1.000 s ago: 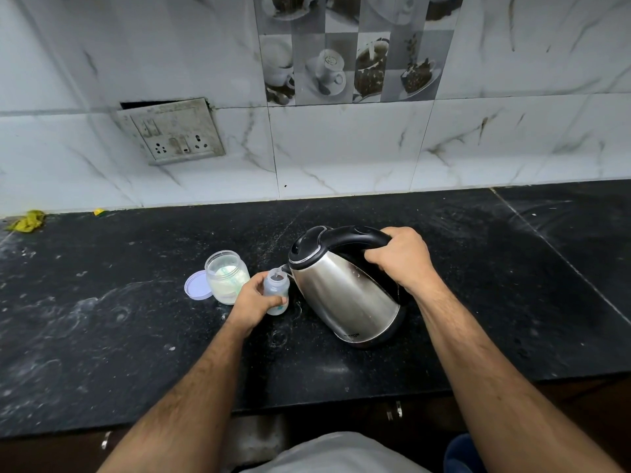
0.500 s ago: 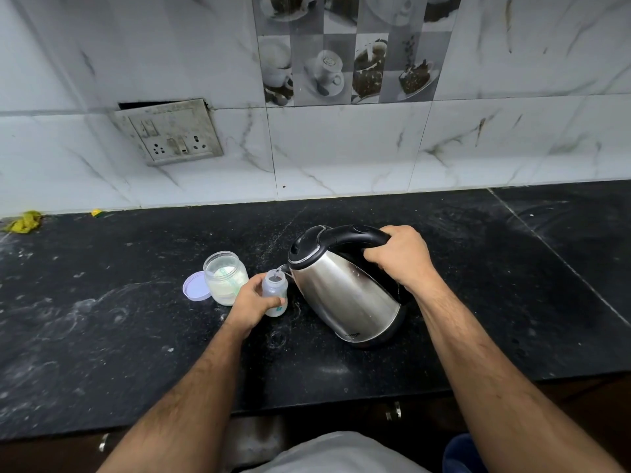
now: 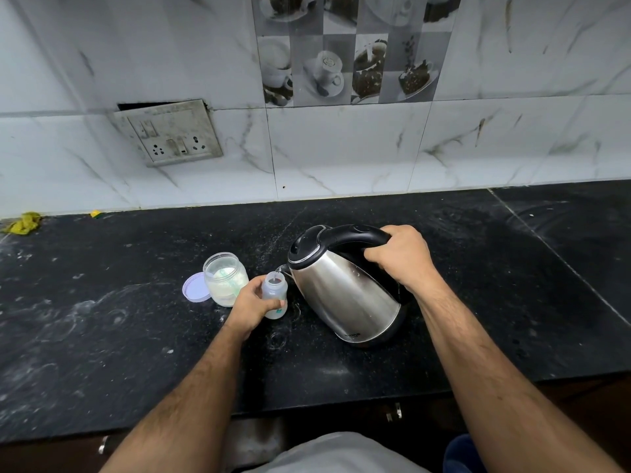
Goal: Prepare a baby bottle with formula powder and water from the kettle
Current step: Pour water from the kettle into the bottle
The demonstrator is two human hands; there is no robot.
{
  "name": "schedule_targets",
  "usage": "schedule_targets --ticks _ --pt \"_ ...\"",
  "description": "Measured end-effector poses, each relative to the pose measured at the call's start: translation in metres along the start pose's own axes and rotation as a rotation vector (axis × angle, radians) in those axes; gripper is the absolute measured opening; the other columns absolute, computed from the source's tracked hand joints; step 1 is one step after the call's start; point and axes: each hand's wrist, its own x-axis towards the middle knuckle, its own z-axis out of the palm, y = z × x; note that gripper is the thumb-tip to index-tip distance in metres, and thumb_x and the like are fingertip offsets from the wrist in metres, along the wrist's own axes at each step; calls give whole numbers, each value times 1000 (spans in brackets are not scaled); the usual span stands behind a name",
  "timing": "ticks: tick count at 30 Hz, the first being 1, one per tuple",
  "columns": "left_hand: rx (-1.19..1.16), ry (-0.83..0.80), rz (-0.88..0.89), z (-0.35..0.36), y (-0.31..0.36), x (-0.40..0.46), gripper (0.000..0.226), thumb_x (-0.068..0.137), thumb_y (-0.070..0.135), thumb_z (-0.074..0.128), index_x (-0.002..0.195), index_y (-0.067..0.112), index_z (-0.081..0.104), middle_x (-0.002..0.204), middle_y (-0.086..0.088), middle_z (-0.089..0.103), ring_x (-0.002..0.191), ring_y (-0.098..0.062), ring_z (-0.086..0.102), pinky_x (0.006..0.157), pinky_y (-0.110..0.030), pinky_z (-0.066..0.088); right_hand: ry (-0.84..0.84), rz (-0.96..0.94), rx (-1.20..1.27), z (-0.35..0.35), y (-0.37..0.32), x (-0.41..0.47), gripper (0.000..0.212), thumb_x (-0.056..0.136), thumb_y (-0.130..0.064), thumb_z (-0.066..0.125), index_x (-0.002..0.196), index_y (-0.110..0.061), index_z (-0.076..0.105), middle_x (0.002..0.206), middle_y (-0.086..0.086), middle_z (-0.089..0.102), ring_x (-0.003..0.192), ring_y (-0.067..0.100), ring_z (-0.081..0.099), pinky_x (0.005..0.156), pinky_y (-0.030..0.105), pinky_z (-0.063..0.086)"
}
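the lower part of the baby bottle [image 3: 274, 295] is covered by the fingers of the left hand [image 3: 252, 304], so its fill level cannot be read; only the open neck and a patch of its base show. the kettle handle [image 3: 355, 235] disappears under the right hand [image 3: 400, 258] at its rear end, and the far side of the kettle [image 3: 345, 288] base is hidden by its own steel body. small lettering near the kettle's bottom edge is too small to read. both forearms run out of the lower edge of the view.

the left hand reaches in from the lower left, its grip wrapped around the bottle, which stands upright on the black table [image 3: 102, 319]. the right hand comes from the lower right with the wrist bent, its grip clenched around the black handle, the kettle tipped toward the left so that its spout [image 3: 282, 268] sits just over the bottle's open mouth. its lid looks shut.

just left of the bottle stands an open jar [image 3: 226, 278] with white powder inside, touching or nearly touching the left hand. a pale purple lid [image 3: 195, 287] lies flat beside the jar. a wall socket plate [image 3: 169, 132] hangs crooked on the marble tiles behind.
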Motion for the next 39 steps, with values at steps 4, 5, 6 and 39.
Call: schedule_targets --ticks 4,5,6,39 --pt "0 -7 -3 -1 -2 1 56 69 -15 76 114 13 60 111 -8 70 100 -19 64 95 -34 51 6 -4 2 0 -1 0 9 63 -17 73 63 -20 65 51 -3 60 56 22 58 62 35 51" --pt "0 -7 -4 -1 -3 1 56 69 -15 76 114 13 60 112 -9 70 100 -20 64 94 -34 51 6 -5 1 0 -1 0 9 63 -17 73 63 -20 65 51 -3 60 55 21 58 61 34 50" --pt "-1 -6 -5 -1 -3 2 56 69 -15 76 114 13 60 112 -8 70 100 -20 64 94 -34 51 5 -4 2 0 -1 0 9 64 -17 73 62 -20 64 50 -3 60 53 21 57 60 34 49" --pt "-12 -17 -24 -3 -1 4 57 69 -15 76 115 15 61 113 -9 70 101 -20 66 95 -35 51 13 -12 -13 1 -3 1 9 64 -16 74 65 -19 66 47 -4 59 51 18 57 57 29 46"
